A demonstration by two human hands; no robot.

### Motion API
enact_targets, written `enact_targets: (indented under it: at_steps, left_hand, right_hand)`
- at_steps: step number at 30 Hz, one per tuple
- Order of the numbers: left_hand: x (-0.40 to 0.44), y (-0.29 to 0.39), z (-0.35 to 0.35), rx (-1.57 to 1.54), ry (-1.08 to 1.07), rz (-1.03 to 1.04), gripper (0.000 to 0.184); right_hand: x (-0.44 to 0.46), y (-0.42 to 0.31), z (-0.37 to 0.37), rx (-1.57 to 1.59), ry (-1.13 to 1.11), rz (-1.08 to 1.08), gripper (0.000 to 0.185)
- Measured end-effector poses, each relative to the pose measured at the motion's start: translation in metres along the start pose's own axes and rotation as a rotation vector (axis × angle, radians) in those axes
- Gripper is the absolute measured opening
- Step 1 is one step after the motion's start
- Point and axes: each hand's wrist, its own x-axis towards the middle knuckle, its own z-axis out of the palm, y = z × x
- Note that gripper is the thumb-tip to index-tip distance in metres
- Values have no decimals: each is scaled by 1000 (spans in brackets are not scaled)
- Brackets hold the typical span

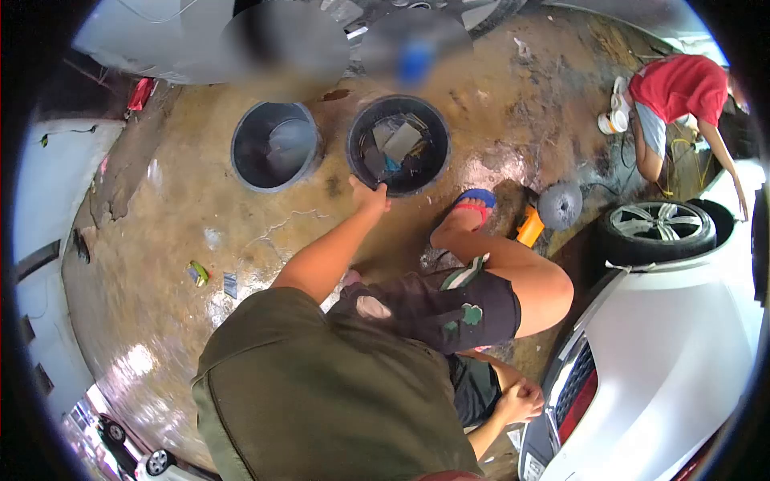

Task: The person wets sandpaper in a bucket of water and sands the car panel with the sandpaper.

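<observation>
The black bucket (355, 164) stands on the floor (200, 172) at the far centre, its mouth facing up; the rim is nearly circular (so no long axis shows across it), and the body's axis looks upright. The left hand (373, 195) is clamped on its near rim. The right hand (521, 401), as it seems, is well apart at near right, fingers curled beside the white car (674, 321); whether it holds anything, I cannot tell. The floor is brown, cracked and glossy in patches, with a pale wall (40, 172) at left. A person (682, 96) in red crouches far right, by the spoked alloy wheel (662, 223). Flat, stiff-looking sheets (401, 142) lie inside the bucket. A second round bucket (245, 152) stands just left.
</observation>
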Motion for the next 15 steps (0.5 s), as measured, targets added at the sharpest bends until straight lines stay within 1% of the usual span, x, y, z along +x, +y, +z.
enact_targets:
  at_steps: [4,5,7,8,11,12,13,14,15]
  left_hand:
    - [-23,-43,-8,193,-125,69,92]
    - [-32,-49,-5,400,39,248,94]
    - [-60,-35,1,794,369,632,97]
    - [-83,-8,7,623,345,863,86]
    - [-54,5,57,549,-150,1074,53]
    - [-45,12,85,576,-231,809,40]
    - [-35,18,116,601,-309,548,31]
    - [-12,3,146,615,-190,593,34]
    - [4,-1,166,734,-156,597,36]
  right_hand:
    - [-3,10,6,-29,4,-16,57]
    - [-4,13,7,-19,16,-18,58]
    - [-7,22,12,2,41,-17,60]
    - [-10,28,18,-17,87,-44,64]
    - [-15,20,-1,-6,34,17,66]
    - [-16,18,-4,2,18,38,65]
    - [-17,19,-3,5,8,48,64]
    - [-16,21,0,10,2,66,63]
    - [-18,24,1,15,3,96,62]
